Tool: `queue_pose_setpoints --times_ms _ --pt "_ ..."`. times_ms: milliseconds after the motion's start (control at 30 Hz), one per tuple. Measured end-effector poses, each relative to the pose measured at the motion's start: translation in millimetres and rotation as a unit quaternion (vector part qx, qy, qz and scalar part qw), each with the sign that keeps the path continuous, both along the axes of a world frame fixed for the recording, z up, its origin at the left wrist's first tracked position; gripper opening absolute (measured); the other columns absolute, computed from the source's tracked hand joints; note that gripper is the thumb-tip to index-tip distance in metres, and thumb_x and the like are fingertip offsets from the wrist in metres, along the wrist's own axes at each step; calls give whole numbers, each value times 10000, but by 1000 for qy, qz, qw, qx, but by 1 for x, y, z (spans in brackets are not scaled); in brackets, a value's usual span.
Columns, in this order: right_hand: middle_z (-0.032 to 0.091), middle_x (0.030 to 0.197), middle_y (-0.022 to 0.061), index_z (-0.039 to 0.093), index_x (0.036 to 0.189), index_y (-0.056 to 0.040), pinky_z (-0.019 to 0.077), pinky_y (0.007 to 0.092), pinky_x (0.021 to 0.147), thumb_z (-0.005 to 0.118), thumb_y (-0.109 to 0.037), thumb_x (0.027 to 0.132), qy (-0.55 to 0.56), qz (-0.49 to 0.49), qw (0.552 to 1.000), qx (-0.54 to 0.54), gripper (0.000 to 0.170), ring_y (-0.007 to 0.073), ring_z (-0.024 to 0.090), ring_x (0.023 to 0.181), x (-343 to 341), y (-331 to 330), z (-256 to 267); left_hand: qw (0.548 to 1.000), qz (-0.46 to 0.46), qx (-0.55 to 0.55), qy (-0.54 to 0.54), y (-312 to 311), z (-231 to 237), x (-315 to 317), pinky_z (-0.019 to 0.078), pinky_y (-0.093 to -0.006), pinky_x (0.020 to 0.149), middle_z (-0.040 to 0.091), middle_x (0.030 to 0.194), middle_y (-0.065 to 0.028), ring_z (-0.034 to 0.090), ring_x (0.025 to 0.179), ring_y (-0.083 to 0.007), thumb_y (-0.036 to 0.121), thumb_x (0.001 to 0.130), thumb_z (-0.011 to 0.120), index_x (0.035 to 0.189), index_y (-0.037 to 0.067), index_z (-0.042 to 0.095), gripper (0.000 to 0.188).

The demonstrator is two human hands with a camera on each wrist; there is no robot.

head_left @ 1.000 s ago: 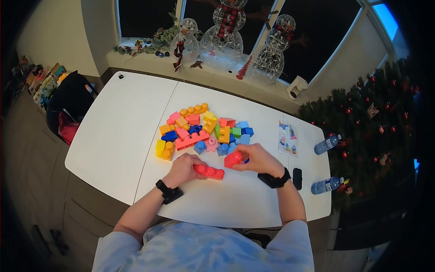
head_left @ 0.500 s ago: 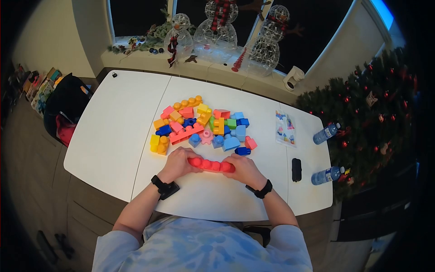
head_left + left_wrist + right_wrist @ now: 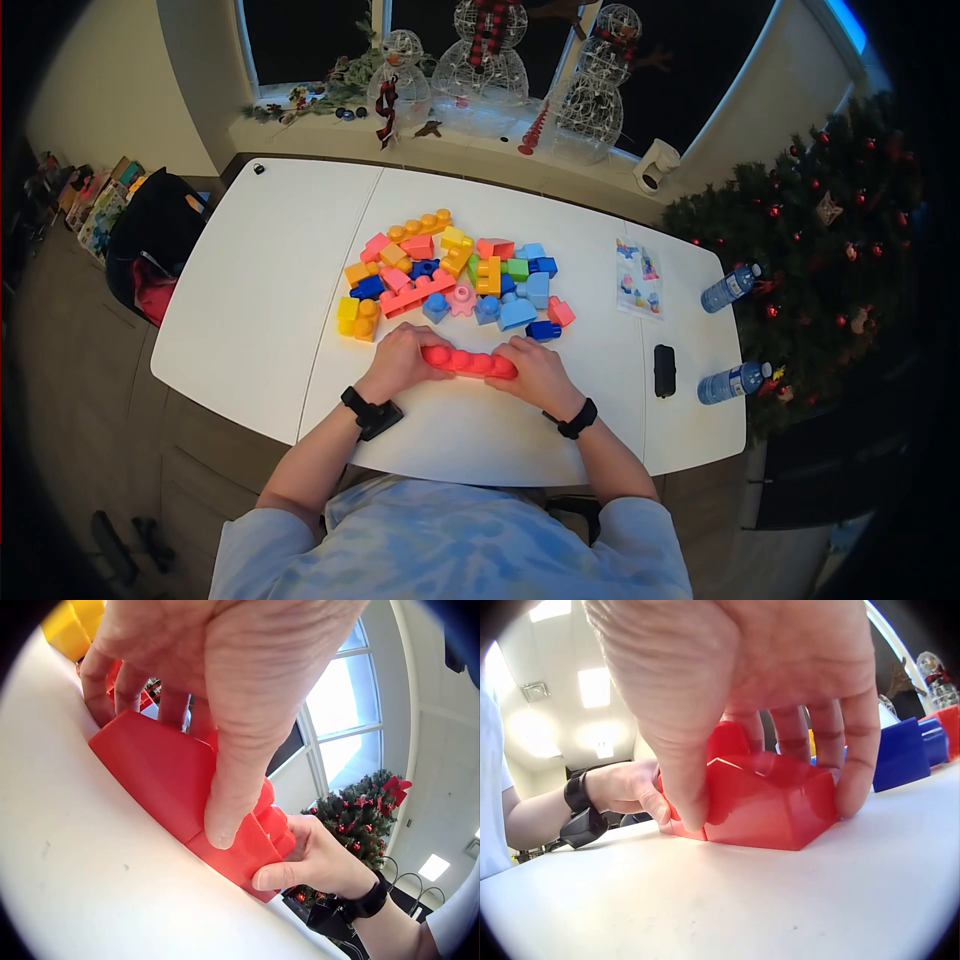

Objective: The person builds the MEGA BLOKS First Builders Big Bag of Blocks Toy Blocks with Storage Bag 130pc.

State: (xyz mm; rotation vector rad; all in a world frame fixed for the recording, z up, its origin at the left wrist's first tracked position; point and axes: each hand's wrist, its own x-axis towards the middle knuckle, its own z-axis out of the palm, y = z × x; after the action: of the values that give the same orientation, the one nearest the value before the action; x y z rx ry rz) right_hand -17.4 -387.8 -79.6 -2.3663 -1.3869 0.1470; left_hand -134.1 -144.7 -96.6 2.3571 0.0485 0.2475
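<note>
Right hand point(image 3: 541, 371) has brought its red block point(image 3: 769, 814) in against another red block point(image 3: 156, 757) since a second ago; it grips the right end of the pair, and the left hand point(image 3: 401, 359) grips the left. Both blocks rest on the desk point(image 3: 240, 310), between its near edge and a spread of coloured blocks point(image 3: 418, 292). Two water bottles point(image 3: 731, 384) are by the right edge.

You have glossy red plastic blocks with rounded studs point(image 3: 468, 362) near the front edge of the smooth white table point(image 3: 240, 270). Your short-sleeved cloth shirt point(image 3: 450, 540) is mottled pale blue and white; toward the table's right edge, the oblong case point(image 3: 665, 371) is black.
</note>
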Motion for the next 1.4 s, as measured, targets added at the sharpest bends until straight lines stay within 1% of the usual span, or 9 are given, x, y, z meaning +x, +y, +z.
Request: queue_pose_setpoints --times_ms 433,633,733,800,867,933,1167,1233,1400 --pt "640 1008 63 692 1057 -131 576 419 808 848 -363 775 1 -15 1000 -2 397 276 663 1006 -3 3 2 1000 8 -3 -5 -1 -1 -3 533 -386 910 767 1029 -14 665 996 -276 248 629 930 971 168 810 371" --pt "677 1089 82 692 1077 -92 575 424 815 860 -402 783 -4 -18 1000 -14 459 275 674 1030 -3 -8 29 1000 -1 8 18 1 12 -5 533 -389 933 750 1084 -55 661 1048 -268 296 640 953 1106 145 775 521" --pt "711 1036 100 696 1060 -59 576 414 772 846 -345 827 43 -86 994 59 399 267 701 943 5 -24 61 992 -32 -117 -23 24 31 -12 533 -346 917 744 1132 -8 669 1067 -173 267 734 938 1144 97 746 484" --pt "727 983 109 701 1040 -43 575 406 744 831 -299 859 88 -146 978 122 339 264 714 884 16 -41 67 963 86 -246 -70 50 38 -21 548 -315 854 741 1134 -6 679 1031 -126 191 845 863 1128 58 732 339" --pt "721 853 112 711 979 -36 566 387 699 786 -184 893 65 -243 955 158 187 268 707 770 29 -62 66 945 216 -233 -73 84 33 -28 559 -298 808 742 1140 -31 691 968 -122 130 922 772 1128 43 728 227" --pt "721 853 108 714 963 -42 562 383 703 772 -165 896 38 -247 960 126 152 266 706 776 38 -80 50 946 279 -155 -57 118 12 -38 571 -298 739 755 1104 -49 693 963 -146 106 919 756 1114 53 745 202" --pt "724 863 95 719 973 -58 557 376 728 767 -146 885 39 -232 970 64 134 259 701 777 36 -83 29 969 238 -34 -48 98 31 -25 561 -351 799 736 1100 -52 675 980 -216 145 858 801 1106 83 758 260" --pt "724 865 94 719 983 -58 558 375 729 773 -145 880 37 -230 970 70 145 260 701 779 37 -78 27 980 177 69 -57 86 33 -10 520 -414 901 726 1083 -37 640 1045 -270 151 804 827 1052 130 767 256" --pt "721 867 93 718 1003 -55 558 376 730 787 -137 868 44 -212 972 92 172 260 699 783 36 -69 31 977 134 167 15 75 42 16 486 -423 922 716 1057 -35 601 1098 -268 160 708 874 936 126 714 280"
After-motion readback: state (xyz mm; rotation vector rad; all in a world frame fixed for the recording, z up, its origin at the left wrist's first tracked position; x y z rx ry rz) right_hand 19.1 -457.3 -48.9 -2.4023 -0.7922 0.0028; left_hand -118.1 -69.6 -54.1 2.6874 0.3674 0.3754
